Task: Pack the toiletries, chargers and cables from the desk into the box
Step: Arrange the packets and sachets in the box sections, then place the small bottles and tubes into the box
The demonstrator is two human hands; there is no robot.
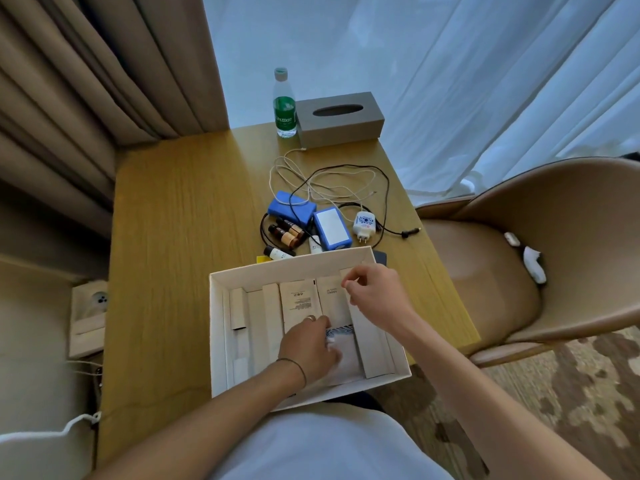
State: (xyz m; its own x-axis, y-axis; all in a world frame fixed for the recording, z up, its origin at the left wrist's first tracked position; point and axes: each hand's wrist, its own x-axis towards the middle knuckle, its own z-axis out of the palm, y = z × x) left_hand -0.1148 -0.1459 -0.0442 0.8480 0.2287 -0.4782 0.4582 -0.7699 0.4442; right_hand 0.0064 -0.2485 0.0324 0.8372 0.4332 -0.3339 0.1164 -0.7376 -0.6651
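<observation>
- The desk (180, 237) carries it all; my white box (221, 327) sits at its near edge, overhanging toward me, already lined with pale flat packets and slim cartons standing side by side.
- I judge the packing barely half done; only paper-wrapped toiletries are in, and every charger and cable is still outside, just beyond the far wall.
- Left to pack, counted: two blue power packs (331, 227); one white plug charger (363, 226); two cables, a white cable (341, 174) and a black cable (384, 188), loosely tangled; about five small bottles (286, 233), some partly hidden.
- My left hand (308, 348) lies inside the box, fingers curled down onto a patterned white pouch (341, 332); whether it grips I cannot tell.
- My right hand (375, 289) hovers over the far right corner, thumb and forefinger nearly pinched, seemingly holding nothing.
</observation>
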